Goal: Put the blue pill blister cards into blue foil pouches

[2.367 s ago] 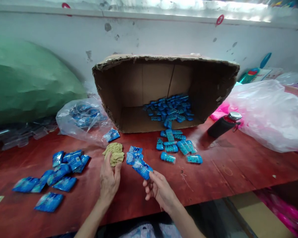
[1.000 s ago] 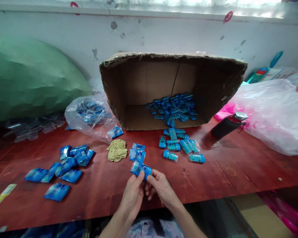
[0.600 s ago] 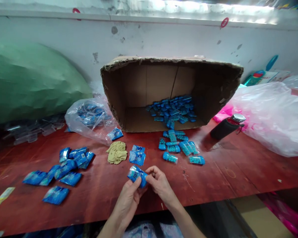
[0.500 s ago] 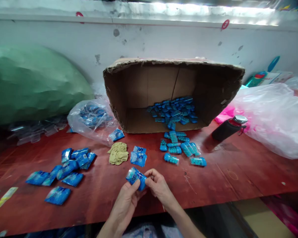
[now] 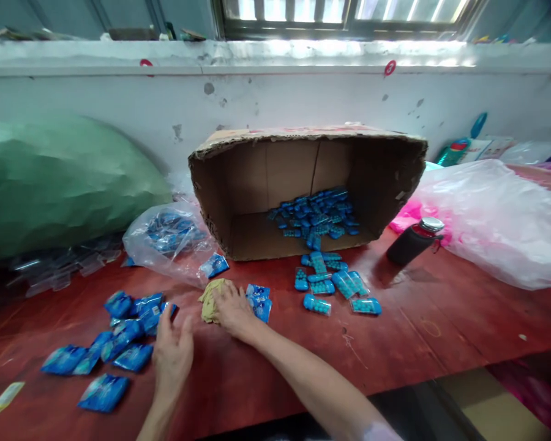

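My left hand (image 5: 172,349) is at the right edge of a group of shiny blue packets (image 5: 125,337), fingers apart and slightly blurred, with nothing seen in it. My right hand (image 5: 233,311) rests with outstretched fingers on a crumpled yellow cloth (image 5: 209,301), covering part of it. Just right of that hand lie flat blue sachets (image 5: 261,301), partly behind it. Another blue sachet (image 5: 214,266) lies beyond the cloth. Small clear containers with blue caps and blue balls (image 5: 319,304) are scattered farther right.
A cardboard box (image 5: 257,250) on its side opens toward me, with many blue containers inside. A clear bag (image 5: 140,236) of blue sachets stands left of it. At right are a dark bottle (image 5: 408,245) and a white plastic bag (image 5: 496,226); a green sack (image 5: 64,184) is far left.
The blue packet is out of my hands. My left hand has moved left to the packet group, and my right hand has moved up and left onto the cloth. The view has tilted up.
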### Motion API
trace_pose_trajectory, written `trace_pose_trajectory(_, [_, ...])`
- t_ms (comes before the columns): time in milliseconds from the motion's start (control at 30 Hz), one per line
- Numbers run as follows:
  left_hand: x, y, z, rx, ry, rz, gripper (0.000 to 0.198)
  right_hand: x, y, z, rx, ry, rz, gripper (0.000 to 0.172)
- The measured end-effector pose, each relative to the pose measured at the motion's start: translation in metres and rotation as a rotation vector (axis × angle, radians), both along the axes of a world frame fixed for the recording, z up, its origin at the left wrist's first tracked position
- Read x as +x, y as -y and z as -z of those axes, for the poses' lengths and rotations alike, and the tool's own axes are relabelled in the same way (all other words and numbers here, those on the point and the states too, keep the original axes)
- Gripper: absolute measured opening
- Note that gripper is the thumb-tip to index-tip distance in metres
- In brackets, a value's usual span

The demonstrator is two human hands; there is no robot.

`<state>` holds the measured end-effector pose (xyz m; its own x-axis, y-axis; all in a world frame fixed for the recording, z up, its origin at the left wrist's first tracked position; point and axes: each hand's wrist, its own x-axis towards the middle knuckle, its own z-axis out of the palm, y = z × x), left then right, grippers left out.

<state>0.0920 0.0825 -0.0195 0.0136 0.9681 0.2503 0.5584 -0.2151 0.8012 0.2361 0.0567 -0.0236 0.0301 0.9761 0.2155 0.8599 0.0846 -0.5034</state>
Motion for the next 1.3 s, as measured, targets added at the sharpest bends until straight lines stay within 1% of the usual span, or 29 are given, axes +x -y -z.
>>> trace_pose_trajectory(67, [0.011, -0.005, 0.020, 0.051, -0.225, 0.113, 0.059, -0.005, -0.008, 0.008, -0.014, 0.057, -0.047, 0.045])
trace_pose_trajectory(133, [0.022, -0.010, 0.036, 0.012, -0.395, 0.171, 0.055, -0.004, -0.006, 0.012, -0.024, 0.104, -0.082, 0.044])
trace_pose_trajectory(167, [0.026, -0.011, 0.042, -0.017, -0.463, 0.186, 0.054, -0.002, -0.003, 0.013, -0.029, 0.125, -0.101, 0.045])
trace_pose_trajectory(233, [0.032, -0.011, 0.048, -0.042, -0.546, 0.203, 0.055, 0.006, 0.008, 0.011, -0.037, 0.161, -0.142, 0.046])
trace_pose_trajectory(300, [0.035, -0.007, 0.049, -0.003, -0.565, 0.211, 0.055, 0.018, 0.023, 0.007, -0.035, 0.188, -0.169, 0.042])
trace_pose_trajectory(367, [0.036, -0.001, 0.047, 0.042, -0.586, 0.213, 0.056, 0.032, 0.040, 0.002, -0.023, 0.206, -0.126, 0.033])
trace_pose_trajectory(433, [0.036, 0.006, 0.045, 0.064, -0.645, 0.225, 0.056, 0.046, 0.055, 0.001, -0.023, 0.221, 0.006, 0.026])
trace_pose_trajectory(500, [0.036, 0.010, 0.043, 0.059, -0.721, 0.223, 0.056, 0.055, 0.066, 0.004, -0.042, 0.231, 0.112, 0.021])
trace_pose_trajectory(600, [0.037, 0.012, 0.039, 0.042, -0.785, 0.212, 0.056, 0.059, 0.074, 0.016, -0.057, 0.247, 0.193, 0.012])
trace_pose_trajectory(633, [0.037, 0.012, 0.038, 0.042, -0.794, 0.210, 0.056, 0.059, 0.074, 0.020, -0.054, 0.251, 0.203, 0.011])
trace_pose_trajectory(700, [0.036, 0.009, 0.034, 0.055, -0.807, 0.208, 0.054, 0.058, 0.075, 0.025, -0.040, 0.255, 0.202, 0.014])
trace_pose_trajectory(800, [0.035, 0.005, 0.028, 0.067, -0.793, 0.200, 0.048, 0.060, 0.079, 0.026, -0.013, 0.258, 0.165, 0.018])
trace_pose_trajectory(867, [0.036, 0.008, 0.023, 0.083, -0.712, 0.175, 0.046, 0.061, 0.083, 0.024, 0.002, 0.257, 0.139, 0.019])
trace_pose_trajectory(900, [0.037, 0.012, 0.021, 0.103, -0.641, 0.167, 0.045, 0.062, 0.085, 0.023, 0.010, 0.250, 0.137, 0.022])
trace_pose_trajectory(967, [0.040, 0.023, 0.019, 0.138, -0.430, 0.184, 0.043, 0.061, 0.087, 0.024, 0.023, 0.228, 0.162, 0.026])
trace_pose_trajectory(1033, [0.043, 0.037, 0.017, 0.090, -0.164, 0.215, 0.040, 0.059, 0.086, 0.027, 0.029, 0.208, 0.202, 0.022])
trace_pose_trajectory(1100, [0.045, 0.049, 0.017, -0.069, 0.081, 0.210, 0.037, 0.057, 0.083, 0.031, 0.029, 0.203, 0.225, 0.016])
trace_pose_trajectory(1167, [0.047, 0.059, 0.018, -0.295, 0.283, 0.175, 0.037, 0.057, 0.080, 0.032, 0.035, 0.201, 0.230, 0.016])
trace_pose_trajectory(1233, [0.050, 0.067, 0.019, -0.509, 0.445, 0.134, 0.040, 0.056, 0.080, 0.030, 0.046, 0.196, 0.234, 0.019])
trace_pose_trajectory(1300, [0.055, 0.075, 0.018, -0.699, 0.586, 0.095, 0.046, 0.055, 0.084, 0.023, 0.069, 0.192, 0.240, 0.020])
